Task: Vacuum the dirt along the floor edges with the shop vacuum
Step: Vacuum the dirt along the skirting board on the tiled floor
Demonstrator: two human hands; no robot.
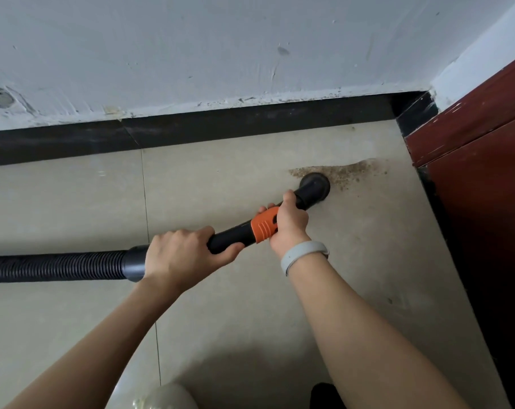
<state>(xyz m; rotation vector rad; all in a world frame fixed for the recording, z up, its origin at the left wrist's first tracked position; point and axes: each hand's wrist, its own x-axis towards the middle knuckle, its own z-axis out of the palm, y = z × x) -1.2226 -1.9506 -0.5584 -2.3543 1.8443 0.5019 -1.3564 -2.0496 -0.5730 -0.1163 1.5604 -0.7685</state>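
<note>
Near the middle of the view, the right hand (288, 224) is wrapped round the black vacuum wand (234, 236), its fingers curled over the orange collar (264, 225) and its thumb lying along the tube toward the nozzle. A pale grey wristband (303, 256) sits on that wrist. At about 8 o'clock from it, the left hand (181, 255) grips the same wand lower down, fingers closed over the top and thumb underneath, just beside the grey cuff (135, 262) where the ribbed black hose (54, 266) joins. The hose runs off toward 9 o'clock and leaves the view at the left edge.

From the right hand toward 1 o'clock the wand ends in a round black nozzle (315, 187), set down on the beige tile floor (221, 178). The nozzle touches the lower edge of a patch of brown gritty dirt (344, 172), which spreads from 11 o'clock of the nozzle to 2 o'clock, near the corner.

Beyond the dirt, at 12 o'clock, a black baseboard (250, 122) runs along the foot of a scuffed white wall (221, 48). A dark red door frame (471, 137) stands at 3 o'clock.
</note>
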